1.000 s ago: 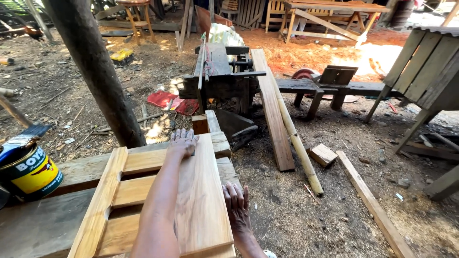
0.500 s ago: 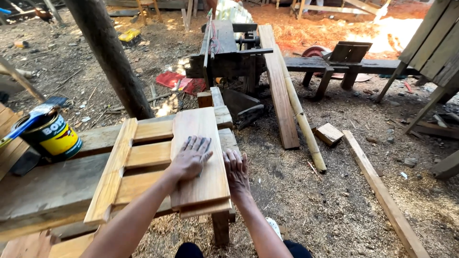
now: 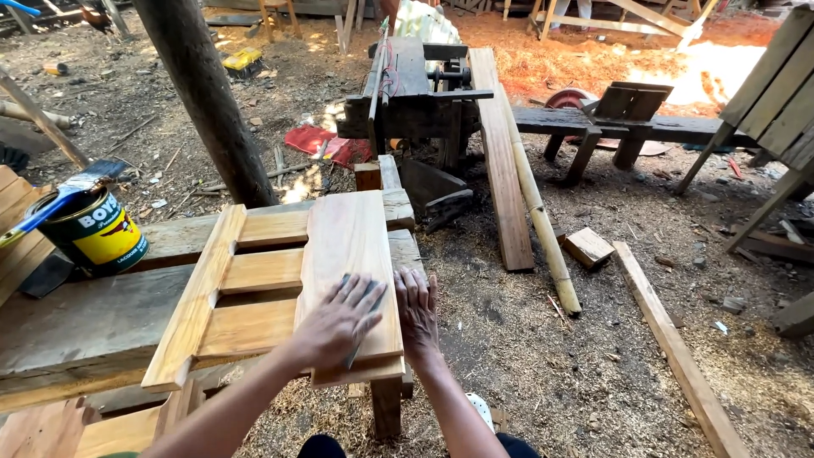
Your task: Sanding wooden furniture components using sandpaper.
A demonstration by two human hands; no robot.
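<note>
Pressing flat on the wood, the left hand (image 3: 339,322) has its fingers spread wide and straight, palm down on the wide board (image 3: 349,263), near the board's front end. It grips nothing; a thin dark edge shows under the fingers, but I cannot tell what it is. The right hand (image 3: 416,307) lies just beside it, also with straight fingers, close together, resting against the right edge of the same board, at the right end of the bench (image 3: 93,314). This hand too closes on nothing.

The wide board is the light, smooth plank of a wooden frame (image 3: 254,288). It lies across three short slats, and a narrow strip (image 3: 199,297) joins these slats on the left side. The frame sits on the right part of the bench, and its front corner goes a little over the front edge.

Near the left end of the bench stands a round paint can (image 3: 95,231), yellow and dark in colour. A brush (image 3: 59,199) with a blue handle lies across its open top, so what is inside cannot be seen.

Behind the bench a dark tree trunk (image 3: 208,93) rises from the ground. Farther back there is an old wood machine (image 3: 415,89), with a long plank (image 3: 500,161) and a pale pole (image 3: 538,212) leaning beside it. A small wood block (image 3: 588,247) lies on the sawdust ground.
</note>
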